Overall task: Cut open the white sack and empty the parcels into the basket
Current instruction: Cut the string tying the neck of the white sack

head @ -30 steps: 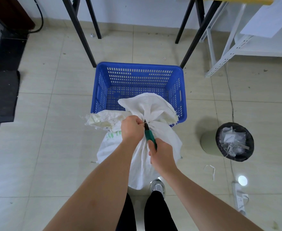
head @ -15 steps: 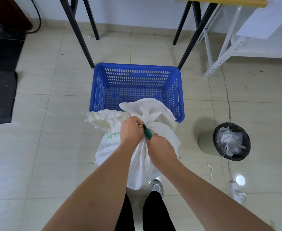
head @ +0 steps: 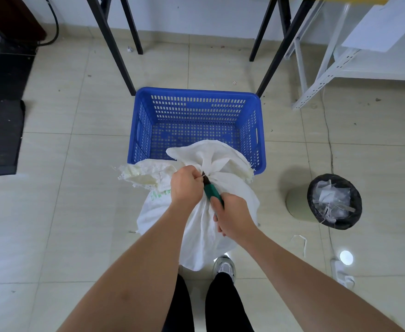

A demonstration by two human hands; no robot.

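Since a half-second ago the right hand (head: 232, 216) has drawn back from the neck, more of the green-handled knife (head: 212, 191) now showing; its fingers curled tight round the handle, blade tip at the tied neck; left hand (head: 187, 184) fisted, clamped on the gathered cloth just beside the blade; white sack (head: 204, 226) upright on the floor against the near wall of the blue basket (head: 196, 92), neck bunched, frayed top flaring over the rim; parcels not visible.
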